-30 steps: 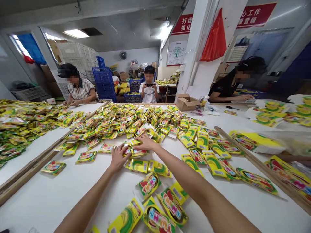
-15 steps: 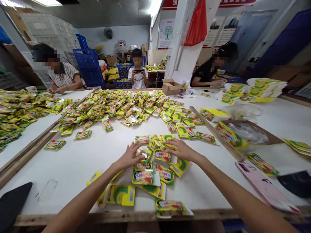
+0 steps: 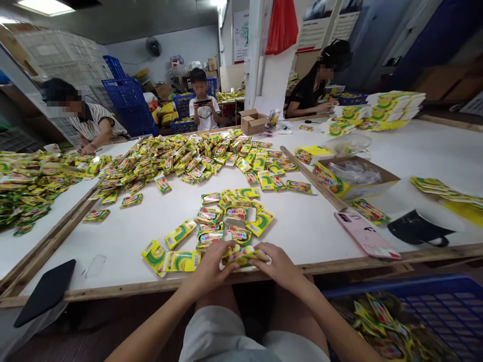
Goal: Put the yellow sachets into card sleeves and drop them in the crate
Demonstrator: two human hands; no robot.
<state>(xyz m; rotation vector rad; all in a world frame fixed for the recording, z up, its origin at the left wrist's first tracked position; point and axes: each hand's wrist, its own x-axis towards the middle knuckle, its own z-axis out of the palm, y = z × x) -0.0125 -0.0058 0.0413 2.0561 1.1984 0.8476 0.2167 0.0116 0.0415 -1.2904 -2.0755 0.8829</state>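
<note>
My left hand and my right hand meet at the near edge of the white table, both closed on a small bundle of yellow-green packets. Just beyond lies a loose cluster of the same packets. Two packets lie to the left of my left hand. A large heap of packets covers the far middle of the table.
A pink phone, a black object and an open box lie to the right. A blue crate with packets stands low right. A dark phone rests at the left edge. Three people sit across the table.
Both hands dragged a group of packets from the far heap toward the near edge, then gathered some into a bundle. The view has dropped back and down.
</note>
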